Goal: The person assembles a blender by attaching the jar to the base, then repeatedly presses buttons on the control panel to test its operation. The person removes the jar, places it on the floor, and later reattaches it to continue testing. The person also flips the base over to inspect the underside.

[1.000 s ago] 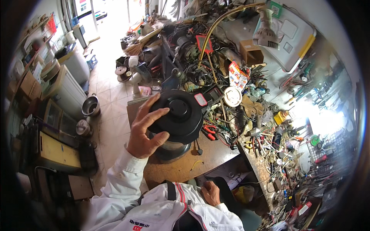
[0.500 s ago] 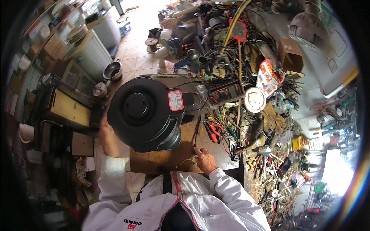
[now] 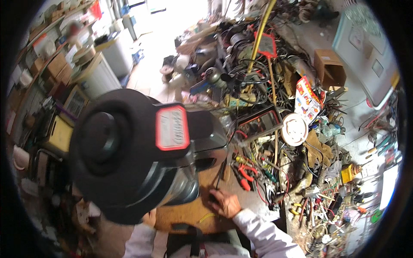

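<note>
Black appliance (image 3: 133, 159): huge in the left-centre of the frame, leaning over, round lid facing the camera and handle pointing right. Can't tell if its base touches the desk (image 3: 180, 215) or not.
Sticker (image 3: 172, 127): white with a red border, stuck on top of the lid near the handle.
Left hand (image 3: 149, 217): just a sliver peeking out below the appliance, lower left of centre. Most of it is covered, so no telling if it's spread or gripping.
Right hand (image 3: 226, 204): lower centre, fingers bent, right at the near end of the dark cord (image 3: 220, 177). Can't tell if they're actually pinching it.
Yellow wire (image 3: 206, 217): thin little thing on the desk, just left of the right hand.
Pliers (image 3: 246, 172): red handles, right of centre, in among the loose tools.
Meter (image 3: 260, 124): dark case, red trim, up and left of the pliers.
White disc (image 3: 294, 129): round, right beside the meter.
Cardboard box (image 3: 329, 71): upper right, open side showing.
</note>
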Motion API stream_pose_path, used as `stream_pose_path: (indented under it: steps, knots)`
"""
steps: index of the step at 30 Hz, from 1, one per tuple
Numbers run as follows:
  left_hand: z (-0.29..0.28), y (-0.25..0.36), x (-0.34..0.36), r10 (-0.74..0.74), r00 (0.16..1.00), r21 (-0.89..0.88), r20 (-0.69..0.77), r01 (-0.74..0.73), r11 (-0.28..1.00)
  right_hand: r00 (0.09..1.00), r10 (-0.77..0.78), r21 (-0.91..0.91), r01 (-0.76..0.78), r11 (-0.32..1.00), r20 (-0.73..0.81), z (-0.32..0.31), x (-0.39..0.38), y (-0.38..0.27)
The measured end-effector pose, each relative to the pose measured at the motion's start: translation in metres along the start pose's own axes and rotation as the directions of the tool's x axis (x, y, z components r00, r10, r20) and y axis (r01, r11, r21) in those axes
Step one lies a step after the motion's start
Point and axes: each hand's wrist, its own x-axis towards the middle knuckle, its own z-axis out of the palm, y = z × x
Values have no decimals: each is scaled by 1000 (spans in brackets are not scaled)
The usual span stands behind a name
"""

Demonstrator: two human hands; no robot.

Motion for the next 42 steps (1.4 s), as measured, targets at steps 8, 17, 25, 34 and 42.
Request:
stream_pose_path:
  steps: [8, 17, 25, 34, 42]
  knots:
    - [-8, 35, -18, 217, 947, 56, -237, -209, 976, 967, -177, 40, 187, 982, -183, 29, -20, 10]
    - [13, 19, 0, 399, 813, 86, -424, -402, 911, 991, -130, 276, 133, 952, -30, 9, -27, -6]
    - [16, 23, -1, 332, 832, 82, -444, -331, 940, 816, -400, -77, 407, 910, -418, -92, -41, -102]
    - [18, 9, -6, 305, 838, 12, -453, -337, 942, 837, 74, 474, 231, 850, -542, -166, 32, -118]
    - [4, 24, -12, 318, 865, -11, -387, -349, 937, 654, 90, -143, -294, 945, -751, -155, 184, 52]
